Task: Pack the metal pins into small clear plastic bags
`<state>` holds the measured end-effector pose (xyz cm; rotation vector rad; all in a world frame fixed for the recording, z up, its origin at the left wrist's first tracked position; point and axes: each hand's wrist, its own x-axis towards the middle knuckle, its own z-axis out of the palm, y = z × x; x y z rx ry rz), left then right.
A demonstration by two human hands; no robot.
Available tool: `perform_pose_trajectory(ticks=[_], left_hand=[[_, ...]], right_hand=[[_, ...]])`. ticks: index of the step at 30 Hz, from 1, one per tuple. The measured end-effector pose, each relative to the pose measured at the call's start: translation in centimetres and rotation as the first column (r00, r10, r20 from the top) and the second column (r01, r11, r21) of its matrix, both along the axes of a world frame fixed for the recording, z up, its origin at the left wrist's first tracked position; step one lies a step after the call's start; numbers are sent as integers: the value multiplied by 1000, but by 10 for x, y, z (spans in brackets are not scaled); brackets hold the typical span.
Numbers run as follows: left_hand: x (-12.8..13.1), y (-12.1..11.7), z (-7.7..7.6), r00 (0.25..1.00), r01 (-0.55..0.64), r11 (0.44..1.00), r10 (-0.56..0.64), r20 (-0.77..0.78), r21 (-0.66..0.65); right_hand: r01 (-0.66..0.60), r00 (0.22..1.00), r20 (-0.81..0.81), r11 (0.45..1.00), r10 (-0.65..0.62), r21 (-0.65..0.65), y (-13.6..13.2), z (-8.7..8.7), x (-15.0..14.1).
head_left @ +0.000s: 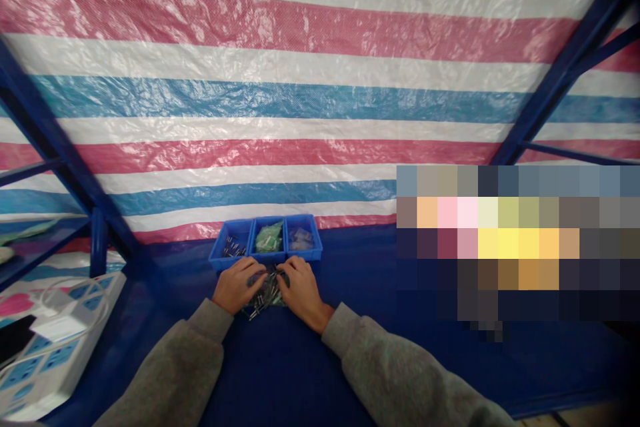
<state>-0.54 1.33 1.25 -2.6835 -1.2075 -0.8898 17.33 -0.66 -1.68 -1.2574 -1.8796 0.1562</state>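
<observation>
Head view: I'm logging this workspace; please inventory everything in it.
Bins: three, blue, table's back
Metal pieces: many, silver and dark, left bin and under hands
Green packaging: count unclear, middle bin
Clear packaging: count unclear, right bin
Table: one, blue, below
Sheet: one, red-white-blue, behind
Bars: several, blue, both sides
Power strip: one, white-blue, left
Adapter: one, white, on strip
Cables: white, count unclear, left
Dark object: one, left edge
Pixelated patch: right, contents hidden
Left hand, right hand: bare, grey-sleeved, centre

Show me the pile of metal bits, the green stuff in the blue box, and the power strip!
Metal bits (271,291): head view, middle of the pile.
Green stuff (269,238): head view, its crinkly top.
Power strip (59,357): head view, a blue socket part.
</observation>
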Motion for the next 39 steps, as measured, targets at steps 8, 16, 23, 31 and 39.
perform_pose_trajectory(ticks=[8,16,23,31,39], left_hand=[[1,0,-4,995,-30,999,31,-99,12],[2,3,-12,980,-110,994,106,-171,-12],[0,8,-18,980,-102,994,93,-178,-39],[0,10,-18,977,-125,991,116,-180,-42],[-1,9,-17,999,-40,999,40,31,19]], right_hand=[[-16,1000,-7,1000,15,-22,1,0,0],[-17,1000,16,1000,17,-22,1,1,0],[-22,1000,10,1000,22,-17,2,0,-1],[-34,999,2,999,34,-2,1,0,-1],[-48,999,-16,999,48,18,1,1,-1]])
